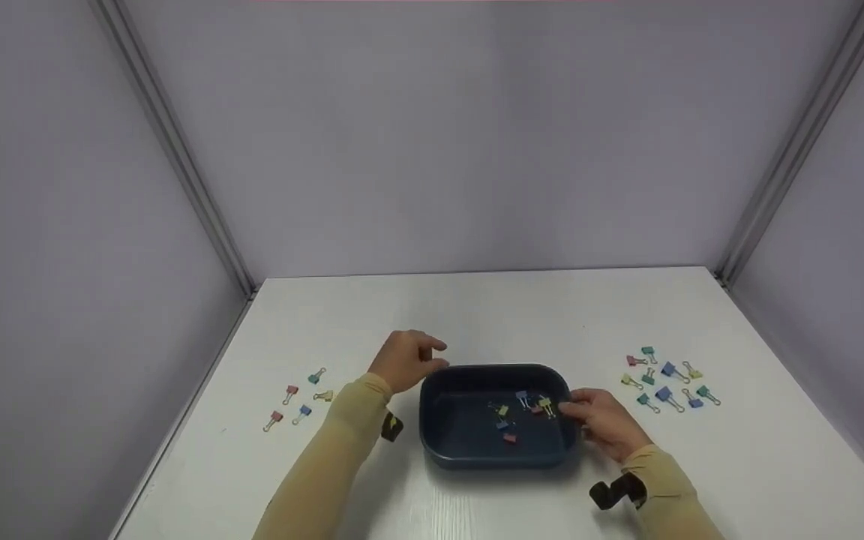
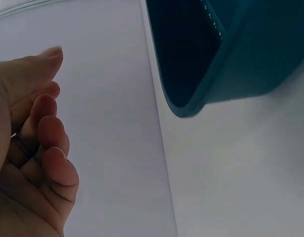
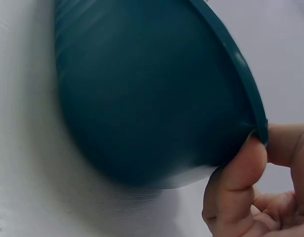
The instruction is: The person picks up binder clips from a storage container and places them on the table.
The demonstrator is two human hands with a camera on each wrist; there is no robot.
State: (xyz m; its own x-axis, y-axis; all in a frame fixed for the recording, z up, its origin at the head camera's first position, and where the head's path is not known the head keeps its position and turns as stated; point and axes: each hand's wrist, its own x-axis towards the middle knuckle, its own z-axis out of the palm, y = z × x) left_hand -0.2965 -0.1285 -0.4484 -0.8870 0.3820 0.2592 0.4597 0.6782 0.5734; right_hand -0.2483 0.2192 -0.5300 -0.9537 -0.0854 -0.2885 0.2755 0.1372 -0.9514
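A dark blue plastic bin [image 1: 498, 457] stands at the middle of the table with several small binder clips inside, among them a yellow binder clip [image 1: 546, 405] and a red binder clip [image 1: 510, 438]. My right hand [image 1: 608, 424] pinches the bin's right rim between thumb and fingers; the right wrist view shows the bin wall [image 3: 152, 94] and the fingers [image 3: 238, 192] at its edge. By the far left corner of the bin is my left hand [image 1: 408, 362], its fingers loosely bent and holding nothing. The left wrist view shows that hand [image 2: 35, 148] apart from the bin [image 2: 245, 69].
Several coloured binder clips lie scattered to the right, including a blue binder clip [image 1: 664, 394]. A smaller group lies to the left, with a red binder clip [image 1: 275, 417]. The white table [image 1: 507, 315] meets grey walls [image 1: 447, 150] at the back and sides.
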